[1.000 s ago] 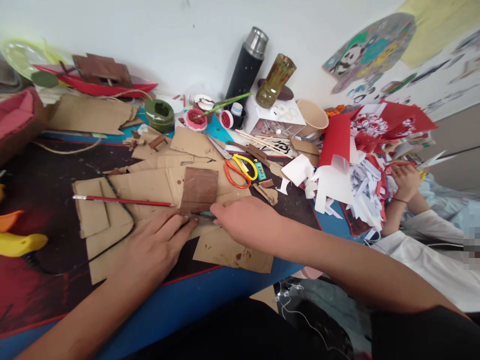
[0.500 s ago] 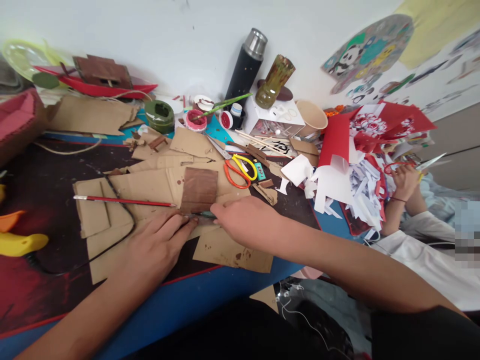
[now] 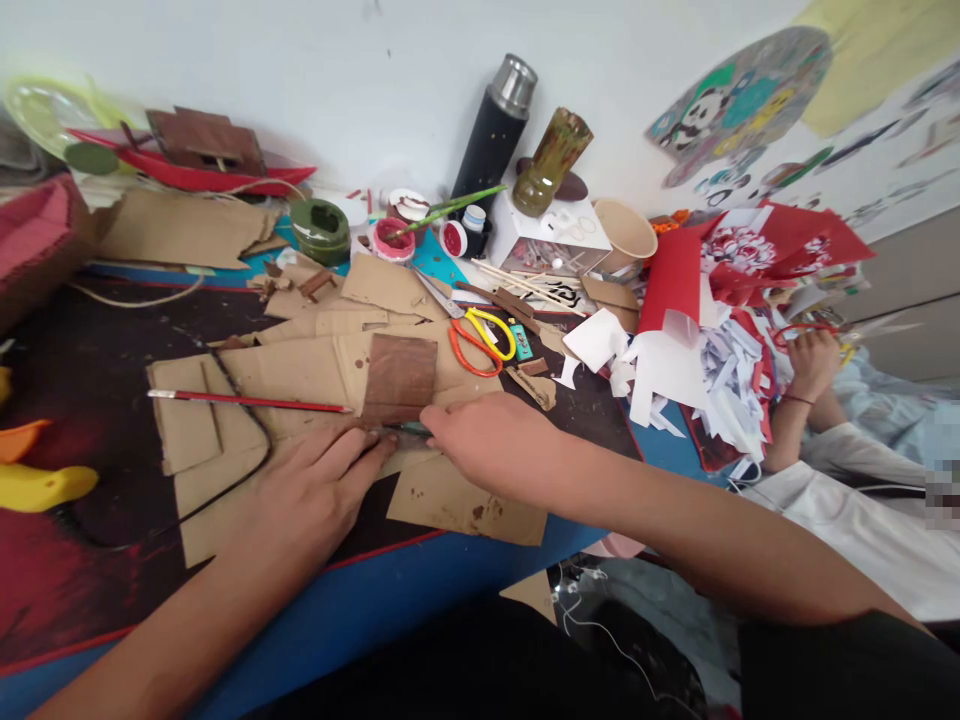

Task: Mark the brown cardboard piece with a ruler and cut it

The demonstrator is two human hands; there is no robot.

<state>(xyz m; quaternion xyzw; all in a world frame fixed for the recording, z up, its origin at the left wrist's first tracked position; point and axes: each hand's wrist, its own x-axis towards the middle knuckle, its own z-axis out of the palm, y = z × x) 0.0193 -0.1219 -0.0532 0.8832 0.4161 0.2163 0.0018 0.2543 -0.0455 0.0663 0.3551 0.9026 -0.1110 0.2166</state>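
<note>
Left hand lies flat, fingers extended, tips pressing cardboard sheets beside a thin dark tool. Right hand curls over the tool's other end; grip hidden. Brown painted square just above; red paintbrush left, scissors beyond.

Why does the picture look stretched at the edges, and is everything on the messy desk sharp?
Head view: wide-lens distortion bends the thermos and the wall posters outward. Light is soft and even, with no hard shadows. The left hand, right hand and brown painted card are sharp; the green plate at far left and the scissors in another person's hand are smeared.
</note>
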